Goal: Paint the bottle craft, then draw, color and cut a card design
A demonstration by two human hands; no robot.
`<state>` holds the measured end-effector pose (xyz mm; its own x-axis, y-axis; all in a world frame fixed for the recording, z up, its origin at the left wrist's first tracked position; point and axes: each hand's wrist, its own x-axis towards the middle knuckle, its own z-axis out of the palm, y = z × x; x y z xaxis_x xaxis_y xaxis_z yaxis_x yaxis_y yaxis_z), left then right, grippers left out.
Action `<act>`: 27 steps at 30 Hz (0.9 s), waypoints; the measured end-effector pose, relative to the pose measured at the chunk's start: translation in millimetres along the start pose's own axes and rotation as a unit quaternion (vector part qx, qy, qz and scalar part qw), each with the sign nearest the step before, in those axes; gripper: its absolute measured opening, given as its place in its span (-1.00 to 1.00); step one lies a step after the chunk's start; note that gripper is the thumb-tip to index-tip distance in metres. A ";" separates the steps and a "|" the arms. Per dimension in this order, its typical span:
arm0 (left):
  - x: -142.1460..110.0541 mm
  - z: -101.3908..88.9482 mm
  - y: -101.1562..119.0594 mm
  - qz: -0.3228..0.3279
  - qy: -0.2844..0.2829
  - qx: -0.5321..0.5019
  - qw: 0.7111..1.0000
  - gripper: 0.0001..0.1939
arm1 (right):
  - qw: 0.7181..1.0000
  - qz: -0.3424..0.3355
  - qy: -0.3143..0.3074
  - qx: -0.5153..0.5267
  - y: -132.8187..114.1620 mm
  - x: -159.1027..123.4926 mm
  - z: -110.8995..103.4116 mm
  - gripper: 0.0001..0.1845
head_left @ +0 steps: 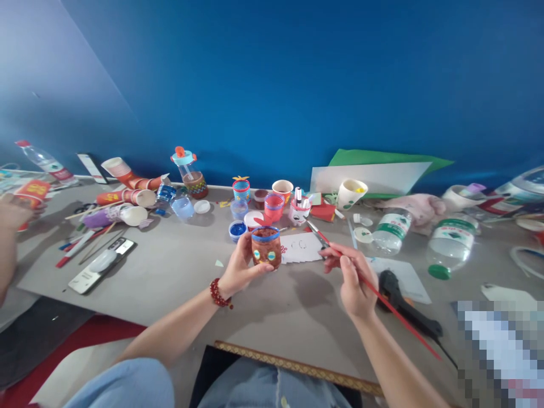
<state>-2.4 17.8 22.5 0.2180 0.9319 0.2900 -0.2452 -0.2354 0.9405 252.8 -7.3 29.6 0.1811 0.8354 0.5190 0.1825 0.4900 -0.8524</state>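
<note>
My left hand point(239, 265) is wrapped round a small brown painted cup point(260, 253) with a blue rim, pale eyes and a red piece at its top. The cup is upright above the table. In my right hand point(355, 279) is a long red-handled paintbrush point(393, 310), its bristles up and to the left, apart from the cup. Behind the cup lies a white paper point(304, 247) with drawn marks. A tub of blue paint point(237, 230) stands just left of the cup, and a red cup point(274, 207) behind it.
A black glue gun point(403, 309) lies right of my right hand. Plastic bottles point(451, 246) lie at the right. A phone point(102, 265), pens and paper cups point(127, 196) lie at the left, where another person's hand point(19, 209) holds a red packet. Behind stands a blue wall point(272, 85).
</note>
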 end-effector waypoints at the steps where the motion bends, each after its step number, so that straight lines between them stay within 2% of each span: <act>1: 0.0 1.0 0.7 -0.002 -0.006 -0.013 1.000 -0.33 | 1.000 0.001 0.000 0.002 -0.8 0.2 0.2 -0.74; 9: 0.6 3.9 6.6 -0.033 -0.016 -0.077 0.996 -0.40 | 1.000 0.012 -0.002 0.011 -7.1 -0.3 1.6 -0.80; 12: -0.1 -1.6 4.8 -0.054 0.005 -0.101 0.993 -0.40 | 1.000 0.008 0.000 0.004 -9.1 0.0 1.3 -0.81; 15: -3.5 -3.1 0.9 -0.040 0.029 -0.115 0.992 -0.33 | 1.000 0.009 0.002 0.005 -9.4 0.9 1.4 -0.81; 17: -8.0 0.5 -1.5 -0.029 -0.013 -0.113 0.993 -0.27 | 1.000 0.016 -0.003 0.013 -7.9 1.3 2.1 -0.81; 22: -21.0 14.0 -1.6 0.035 -0.201 -0.027 0.979 -0.21 | 0.997 0.071 0.000 -0.003 -3.7 3.5 4.1 -0.78; 24: -23.5 15.3 0.4 0.056 -0.239 -0.021 0.969 -0.18 | 0.995 0.096 -0.004 -0.003 -5.6 8.1 6.1 -0.74; 27: -24.5 12.6 2.6 0.055 -0.242 -0.039 0.968 -0.17 | 0.988 0.143 -0.040 0.052 -12.8 22.4 16.7 -0.69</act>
<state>3.5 -9.1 20.1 0.5987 0.6602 0.4536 -0.3582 -0.2859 0.8888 238.4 9.3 51.1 0.1335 0.9582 0.2529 0.0348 0.2505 -0.9675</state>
